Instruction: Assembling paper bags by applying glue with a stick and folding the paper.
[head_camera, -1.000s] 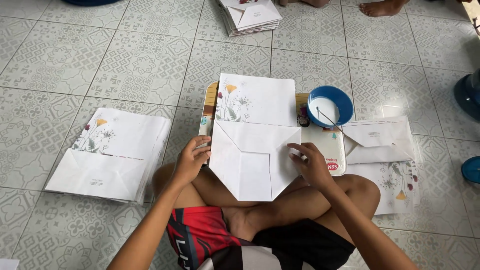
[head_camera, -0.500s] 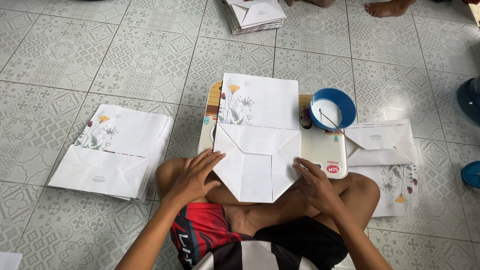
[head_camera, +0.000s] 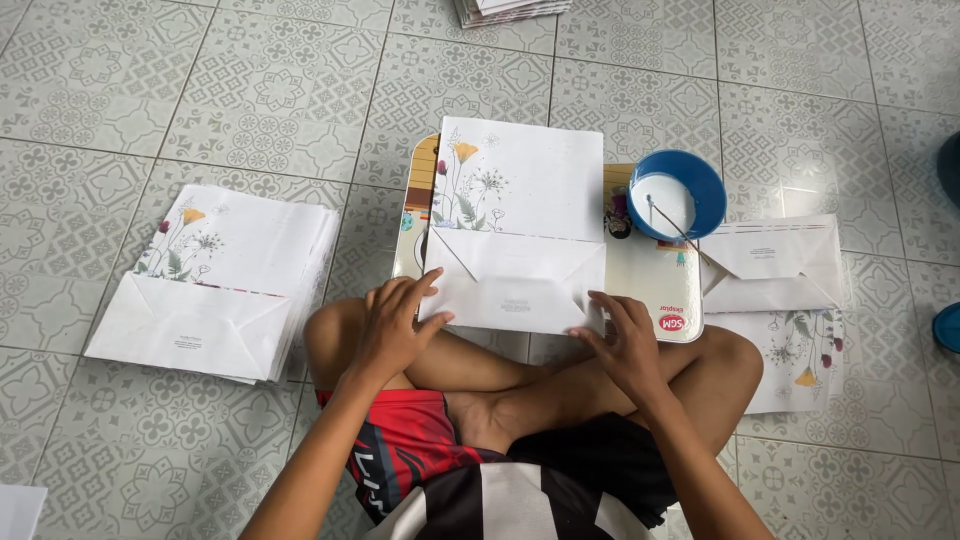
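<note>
Grey-green patterned tiles cover the floor (head_camera: 250, 90), where a person sits cross-legged with a small lap table (head_camera: 650, 290) set before the knees. On this table lies a white paper envelope (head_camera: 515, 225) printed with flowers at its upper left, its bottom flap folded up into a band across the lower part. The left hand (head_camera: 392, 325) lies flat on the lower left corner of that fold, fingers spread and pressing down; its grip is wide, closed on nothing. The right hand (head_camera: 625, 340) presses the lower right corner the same way, fingers splayed, holding nothing. A blue bowl (head_camera: 712, 180) of white paste with a thin stick in it stands at the table's far right corner, just beside the envelope. A stack of folded envelopes (head_camera: 215, 285) lies on the floor to the left, and a few more envelopes (head_camera: 775, 265) lie to the right of the table. Another pile (head_camera: 510, 10) shows at the top edge.
</note>
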